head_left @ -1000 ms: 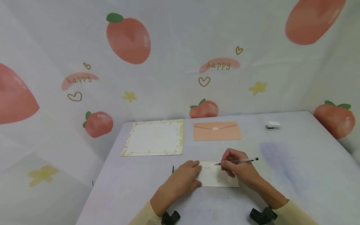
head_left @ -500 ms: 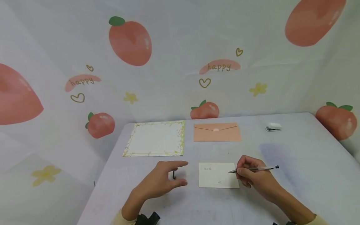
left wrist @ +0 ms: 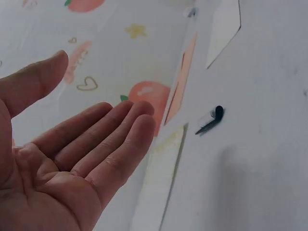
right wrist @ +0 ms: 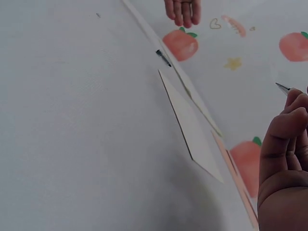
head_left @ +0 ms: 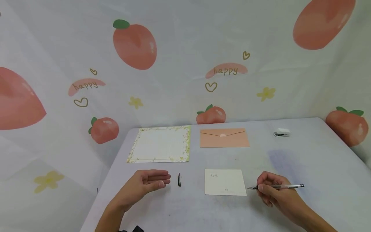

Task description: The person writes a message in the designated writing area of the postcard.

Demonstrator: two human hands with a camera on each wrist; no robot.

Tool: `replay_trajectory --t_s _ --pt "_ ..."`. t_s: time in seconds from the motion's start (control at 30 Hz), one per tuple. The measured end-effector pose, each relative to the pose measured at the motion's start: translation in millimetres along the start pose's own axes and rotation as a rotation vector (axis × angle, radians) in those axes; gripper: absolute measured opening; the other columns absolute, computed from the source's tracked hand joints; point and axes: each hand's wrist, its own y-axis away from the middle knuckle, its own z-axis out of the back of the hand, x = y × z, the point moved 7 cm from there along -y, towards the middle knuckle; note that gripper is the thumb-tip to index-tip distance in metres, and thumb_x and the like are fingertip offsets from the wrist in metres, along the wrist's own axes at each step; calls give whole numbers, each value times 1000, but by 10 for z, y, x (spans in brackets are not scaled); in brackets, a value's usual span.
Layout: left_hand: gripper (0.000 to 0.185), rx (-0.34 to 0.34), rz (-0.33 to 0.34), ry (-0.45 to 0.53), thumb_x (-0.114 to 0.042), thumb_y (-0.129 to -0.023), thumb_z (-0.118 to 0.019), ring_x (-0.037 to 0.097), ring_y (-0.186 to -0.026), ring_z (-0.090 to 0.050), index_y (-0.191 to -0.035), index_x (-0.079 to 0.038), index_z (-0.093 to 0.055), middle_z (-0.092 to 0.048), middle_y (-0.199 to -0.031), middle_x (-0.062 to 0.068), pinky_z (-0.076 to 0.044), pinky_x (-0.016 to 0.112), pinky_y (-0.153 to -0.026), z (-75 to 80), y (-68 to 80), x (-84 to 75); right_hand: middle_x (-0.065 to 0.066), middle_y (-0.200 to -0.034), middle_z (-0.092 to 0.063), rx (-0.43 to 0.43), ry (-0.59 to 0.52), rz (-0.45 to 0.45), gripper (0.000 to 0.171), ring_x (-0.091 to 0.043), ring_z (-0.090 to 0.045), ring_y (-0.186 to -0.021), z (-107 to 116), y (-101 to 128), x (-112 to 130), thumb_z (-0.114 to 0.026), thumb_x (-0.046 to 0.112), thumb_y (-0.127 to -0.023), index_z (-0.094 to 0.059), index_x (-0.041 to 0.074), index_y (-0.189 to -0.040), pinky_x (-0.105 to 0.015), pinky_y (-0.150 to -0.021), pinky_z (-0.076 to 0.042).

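A small cream card (head_left: 224,182) with a few written marks lies flat on the white table (head_left: 304,167). My right hand (head_left: 273,192) grips a silver pen (head_left: 278,186) just right of the card, its tip pointing at the card's right edge. My left hand (head_left: 145,183) hovers open, palm turned sideways, left of a small black pen cap (head_left: 179,179). In the left wrist view my fingers (left wrist: 106,139) are straight and hold nothing, with the cap (left wrist: 211,119) lying beyond them. The right wrist view shows the card (right wrist: 190,127) and my curled fingers (right wrist: 284,154).
A flower-bordered sheet of writing paper (head_left: 160,143) lies at the back left of the table. A peach envelope (head_left: 224,137) sits beside it, and a small white stapler (head_left: 281,132) stands at the back right. A strawberry-print cloth hangs behind.
My left hand has come off the card and drawn back to the left, opening. My right hand has moved the pen off the card to its right side.
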Motion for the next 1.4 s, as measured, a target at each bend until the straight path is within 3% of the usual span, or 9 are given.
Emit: replay_trajectory --t_s 0.27,0.43,0.63,0.8,0.97,1.13,1.23,1.4 --pt "57 -33 71 89 -24 -105 -76 31 -126 -76 -147 12 -60 -71 -142 25 -62 31 -105 50 -123 298 -8 -77 -57 30 -50 56 36 -36 -32 -65 -19 50 -99 -40 -12 -109 -65 14 -111 -49 -51 -25" --pt "52 -97 96 68 -25 -103 -79 29 -111 -81 -138 12 -67 -80 -125 22 -65 36 -99 -13 -258 392 -12 -78 -55 47 -81 46 37 -37 -31 -65 -45 54 -140 -39 -12 -109 -65 14 -111 -49 -51 -25" --pt "34 -180 90 -59 -21 -100 -82 23 -91 -82 -119 8 -78 -84 -101 16 -69 38 -85 -119 -394 376 1 -82 -65 61 -115 38 37 -36 -31 -65 -69 51 -190 -38 -11 -110 -66 13 -112 -48 -52 -24" --pt "23 -257 79 -194 -20 -96 -84 19 -75 -79 -104 1 -83 -82 -85 9 -68 35 -72 -166 -490 340 -4 -77 -60 32 -102 41 34 -36 -31 -64 -88 49 -203 -40 -12 -109 -65 11 -110 -50 -51 -22" --pt "19 -325 92 -383 -23 -93 -88 14 -62 -72 -92 -4 -83 -76 -71 2 -62 30 -61 -223 -571 297 -1 -79 -63 41 -106 44 33 -36 -32 -64 -106 40 -209 -40 -10 -110 -65 11 -111 -50 -51 -22" --pt "20 -389 69 -569 -23 -88 -92 11 -60 -62 -81 -8 -81 -69 -64 -4 -52 27 -57 -285 -632 241 6 -85 -69 62 -109 39 34 -37 -31 -65 -122 33 -220 -40 -10 -110 -65 12 -112 -50 -52 -22" --pt "21 -397 50 -627 -21 -86 -93 12 -61 -59 -77 -9 -79 -67 -64 -4 -50 28 -56 -333 -650 201 7 -85 -69 55 -100 30 33 -37 -31 -65 -125 33 -226 -40 -10 -110 -65 12 -111 -51 -52 -22" --pt "15 -348 25 -648 -13 -86 -89 12 -64 -59 -79 -9 -76 -66 -68 -4 -50 26 -58 -436 -650 135 4 -83 -66 50 -102 24 31 -39 -30 -65 -128 37 -217 -40 -9 -111 -65 11 -112 -51 -52 -22"
